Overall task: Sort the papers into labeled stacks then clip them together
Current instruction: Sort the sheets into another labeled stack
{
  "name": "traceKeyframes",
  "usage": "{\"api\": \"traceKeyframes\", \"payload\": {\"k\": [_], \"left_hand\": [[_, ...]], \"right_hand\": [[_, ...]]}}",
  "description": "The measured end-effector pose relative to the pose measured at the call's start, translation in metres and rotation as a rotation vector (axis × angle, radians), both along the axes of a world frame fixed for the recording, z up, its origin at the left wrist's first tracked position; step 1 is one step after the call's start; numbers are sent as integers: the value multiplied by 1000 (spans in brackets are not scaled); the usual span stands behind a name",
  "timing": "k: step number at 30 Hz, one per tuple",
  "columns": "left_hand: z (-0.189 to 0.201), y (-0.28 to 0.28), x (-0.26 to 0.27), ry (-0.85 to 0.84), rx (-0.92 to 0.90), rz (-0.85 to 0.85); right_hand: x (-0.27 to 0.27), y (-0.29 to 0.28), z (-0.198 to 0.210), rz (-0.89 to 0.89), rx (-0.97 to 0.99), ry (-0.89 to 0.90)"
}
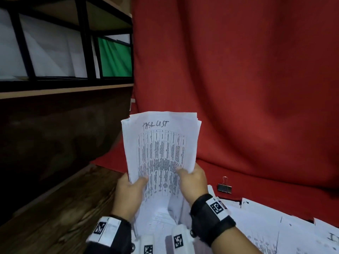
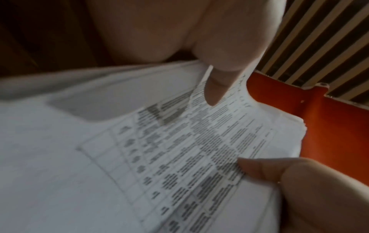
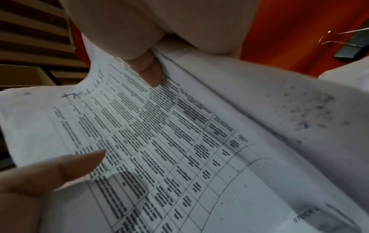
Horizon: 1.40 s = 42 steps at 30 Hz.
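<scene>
A stack of white printed sheets [image 1: 159, 143], its top page hand-marked "TASK LIST" over a table, stands upright in front of me. My left hand [image 1: 131, 187] grips its lower left edge, thumb on the front. On the lower right edge my right hand [image 1: 190, 177] grips the same stack with its thumb on the print. In the left wrist view the stack [image 2: 179, 157] fills the frame with both thumbs on it. From the right wrist, the stack [image 3: 159, 141] shows its label. A black binder clip [image 1: 224, 186] lies on the red cloth right of my right hand, and the clip [image 3: 351, 45] is also seen from the right wrist.
More printed sheets [image 1: 275, 226] lie spread on the table at lower right. Red cloth [image 1: 247, 88] covers the table's far part and hangs behind it. A dark shelf unit [image 1: 64, 52] with white sheets stands at upper left. Wooden tabletop [image 1: 55, 208] shows at lower left.
</scene>
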State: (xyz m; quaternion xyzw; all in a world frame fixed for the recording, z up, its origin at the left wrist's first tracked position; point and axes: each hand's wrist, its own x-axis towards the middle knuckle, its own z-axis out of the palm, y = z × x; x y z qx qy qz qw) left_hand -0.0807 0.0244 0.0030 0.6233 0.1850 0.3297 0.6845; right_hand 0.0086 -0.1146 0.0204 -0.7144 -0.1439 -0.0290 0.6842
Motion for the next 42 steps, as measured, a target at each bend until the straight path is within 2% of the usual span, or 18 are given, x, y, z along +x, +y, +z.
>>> {"api": "traceKeyframes", "payload": {"k": [4,9,11,14,18,22,26,33,40,42], "left_hand": [[-12,5,-4,43,41,10],[0,13,-8,-75,-104,56],[-1,29,-12,-102,-149,85],[-16,56,-16,-171,-336,135],[-23,71,-24,-142,-552,166],[-34,79,-25,-123,-667,148],[-49,89,-26,-116,-709,152],[-66,104,-30,-99,-716,125],[-75,113,-27,-188,-730,-3],[-77,114,-27,-184,-728,13]], "right_hand": [[1,-6,-2,38,-27,-48],[8,-24,6,132,-133,-49],[16,-37,9,119,-179,-54],[30,-60,8,77,-242,-8],[36,-79,-8,215,-528,75],[17,-68,-25,348,-1050,-34],[6,-41,-36,382,-1191,-83],[5,0,-42,464,-1284,-153],[4,12,-43,458,-1266,-215],[4,11,-42,465,-1249,-253]]}}
